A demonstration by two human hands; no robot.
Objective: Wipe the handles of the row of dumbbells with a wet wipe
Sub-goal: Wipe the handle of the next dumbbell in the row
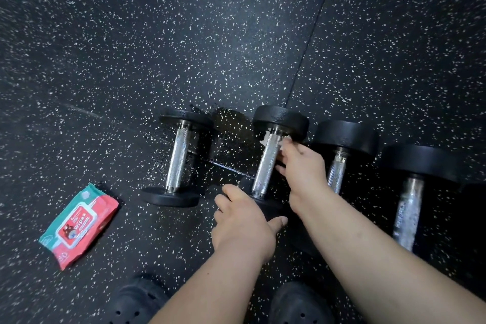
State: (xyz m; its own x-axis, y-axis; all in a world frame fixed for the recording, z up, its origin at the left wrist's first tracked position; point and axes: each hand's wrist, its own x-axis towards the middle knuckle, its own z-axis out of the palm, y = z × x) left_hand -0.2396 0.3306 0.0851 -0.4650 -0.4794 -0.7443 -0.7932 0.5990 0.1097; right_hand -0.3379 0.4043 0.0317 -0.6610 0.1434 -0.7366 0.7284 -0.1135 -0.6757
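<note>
Several black dumbbells with knurled steel handles lie in a row on the speckled rubber floor. My left hand [243, 221] grips the near end plate of the second dumbbell [267, 163]. My right hand [302, 168] presses a white wet wipe [265, 137] around the far part of that dumbbell's handle, close to its far plate. The wipe shows only as small white bits beside my fingers. The leftmost dumbbell [178, 160] lies free to the left. Two more dumbbells, the third [338, 166] and the fourth [410, 208], lie to the right.
A red and teal pack of wipes [79, 223] lies on the floor at the left. My two dark shoes, the left [136, 302] and the right [297, 305], stand at the bottom edge. A seam in the floor mats [310, 42] runs away beyond the dumbbells.
</note>
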